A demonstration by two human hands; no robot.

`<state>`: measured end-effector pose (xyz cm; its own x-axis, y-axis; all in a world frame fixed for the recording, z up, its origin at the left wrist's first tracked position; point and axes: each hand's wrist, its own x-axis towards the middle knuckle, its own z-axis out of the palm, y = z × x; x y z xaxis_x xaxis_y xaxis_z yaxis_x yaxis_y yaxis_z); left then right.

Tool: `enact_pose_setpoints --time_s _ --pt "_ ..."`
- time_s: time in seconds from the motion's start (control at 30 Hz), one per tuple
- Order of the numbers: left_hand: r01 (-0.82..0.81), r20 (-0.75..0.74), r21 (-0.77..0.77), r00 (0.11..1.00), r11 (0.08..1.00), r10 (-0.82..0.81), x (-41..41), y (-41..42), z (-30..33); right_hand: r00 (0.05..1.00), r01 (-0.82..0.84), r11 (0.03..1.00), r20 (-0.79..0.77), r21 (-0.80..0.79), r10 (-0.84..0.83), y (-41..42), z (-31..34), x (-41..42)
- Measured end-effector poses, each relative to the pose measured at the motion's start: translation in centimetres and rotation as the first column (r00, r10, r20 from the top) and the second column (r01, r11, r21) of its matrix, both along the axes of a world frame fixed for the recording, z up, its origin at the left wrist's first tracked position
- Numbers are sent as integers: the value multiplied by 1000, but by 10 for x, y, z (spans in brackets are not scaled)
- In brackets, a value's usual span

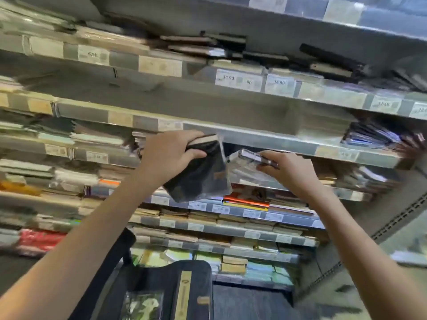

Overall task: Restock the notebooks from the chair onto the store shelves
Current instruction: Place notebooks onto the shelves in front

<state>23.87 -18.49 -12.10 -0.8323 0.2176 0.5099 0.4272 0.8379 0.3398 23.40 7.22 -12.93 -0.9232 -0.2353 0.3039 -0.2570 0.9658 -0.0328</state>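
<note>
My left hand point(168, 155) grips a dark notebook point(203, 172) in clear wrap by its top edge, holding it upright and tilted in front of the middle shelves. My right hand point(288, 172) pinches a second wrapped notebook point(249, 158) lying nearly flat, its far end at the mouth of the shelf opening under a grey shelf rail point(265, 137). The two notebooks almost touch. Below, a dark notebook with a tan band point(184, 294) lies on top of a pile on the chair point(124, 248), whose black back shows at lower centre.
Shelves packed with flat stacks of notebooks fill the view, with price labels point(238, 80) along the rails. A red and yellow stack point(245, 202) lies just under my hands. A perforated grey upright point(392, 225) bounds the shelving on the right.
</note>
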Motion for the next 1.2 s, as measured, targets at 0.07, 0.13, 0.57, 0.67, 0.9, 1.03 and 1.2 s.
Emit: enact_pose_setpoints --time_s 0.07,0.13,0.57,0.67,0.9,1.03,1.2 --pt "-35 82 -31 996 999 37 -6 -2 -37 994 -10 1000 106 16 9 -2 -35 -7" --pt "-68 176 -81 981 994 82 -11 -3 -75 976 -36 999 215 -19 39 -1 -71 -15" --pt "-105 572 -203 794 974 205 3 -6 -327 827 -3 1000 561 -22 15 8 -304 -9" --pt "-128 649 -190 728 973 222 10 -2 -373 800 47 998 600 -46 -10 14 -346 0" --pt "-152 613 -131 764 980 201 7 19 -425 806 123 992 584 -4 -98 31 -404 4" --pt "-110 422 -120 894 987 151 -5 31 -440 789 174 985 600 -10 -133 43 -415 -3" --pt "55 417 -150 909 987 12 15 49 -493 807 197 980 562 34 -182 52 -424 -7"
